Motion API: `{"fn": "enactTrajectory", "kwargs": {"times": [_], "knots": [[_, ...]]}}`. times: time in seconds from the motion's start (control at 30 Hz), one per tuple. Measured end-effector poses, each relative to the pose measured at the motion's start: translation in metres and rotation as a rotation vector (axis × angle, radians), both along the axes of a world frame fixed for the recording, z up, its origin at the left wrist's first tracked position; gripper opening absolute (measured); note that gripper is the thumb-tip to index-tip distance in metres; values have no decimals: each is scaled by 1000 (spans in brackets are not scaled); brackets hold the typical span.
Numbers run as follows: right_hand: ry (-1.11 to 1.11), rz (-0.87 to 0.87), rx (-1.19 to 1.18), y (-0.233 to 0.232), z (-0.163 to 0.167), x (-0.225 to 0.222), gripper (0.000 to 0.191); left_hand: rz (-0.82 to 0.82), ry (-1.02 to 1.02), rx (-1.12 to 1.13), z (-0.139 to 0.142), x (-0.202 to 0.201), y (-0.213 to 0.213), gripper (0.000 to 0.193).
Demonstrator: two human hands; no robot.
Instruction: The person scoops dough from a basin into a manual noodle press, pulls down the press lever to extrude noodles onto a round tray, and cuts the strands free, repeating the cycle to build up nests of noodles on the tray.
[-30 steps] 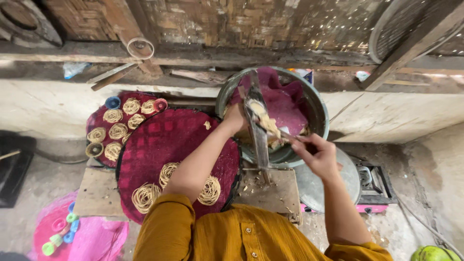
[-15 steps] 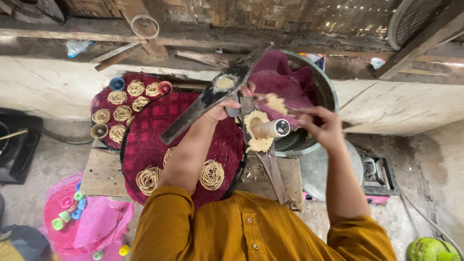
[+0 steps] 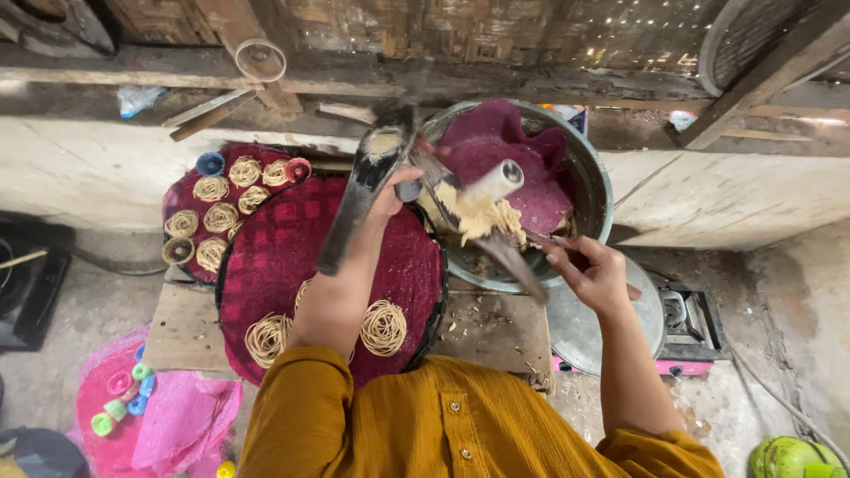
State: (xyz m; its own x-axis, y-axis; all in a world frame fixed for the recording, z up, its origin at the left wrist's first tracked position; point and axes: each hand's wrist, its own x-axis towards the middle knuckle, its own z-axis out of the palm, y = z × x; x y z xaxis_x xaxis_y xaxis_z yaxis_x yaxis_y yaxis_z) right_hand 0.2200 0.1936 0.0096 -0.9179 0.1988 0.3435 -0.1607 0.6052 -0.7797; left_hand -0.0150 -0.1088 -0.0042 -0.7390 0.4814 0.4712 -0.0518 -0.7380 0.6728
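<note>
Far left, on the floor: pink plastic bag [image 3: 159,416] with small coloured rings [image 3: 119,403]. Next over, rear tray [image 3: 181,190] carrying coiled noodle nests, some in ring moulds. Then the round tray with maroon cloth [image 3: 292,248], three noodle nests [image 3: 383,327] near its front edge, the rest bare. Above it, left hand [image 3: 394,190] raised, forearm stretched forward over the tray, fingers curled shut around the dark lever arm of the noodle press [image 3: 359,208]. Just right, the press's metal cylinder [image 3: 496,181] tilted over the big metal bowl [image 3: 593,177] lined with maroon cloth, pale dough [image 3: 474,217] clinging beneath. Further right, right hand [image 3: 593,274] held lower, palm up, fingers half curled toward the press's other arm; whether closed on it or only touching, cannot tell. Risk, as judged: dough dropping outside the bowl onto the wooden board [image 3: 496,332] with the press tilted so; also the forearm brushing the finished nests underneath.
</note>
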Motion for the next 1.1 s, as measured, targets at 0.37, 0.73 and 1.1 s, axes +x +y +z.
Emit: {"fn": "enactTrajectory", "kwargs": {"times": [0.37, 0.73, 1.1], "knots": [[54, -280, -351, -51, -53, -17, 30, -182, -445, 569, -7, 30, 59, 55], [79, -159, -544, -93, -43, -26, 26, 182, -183, 322, -11, 45, 57, 58], [-83, -112, 448, -108, -25, -59, 32, 934, 127, -7, 7, 52, -139, 48]]}}
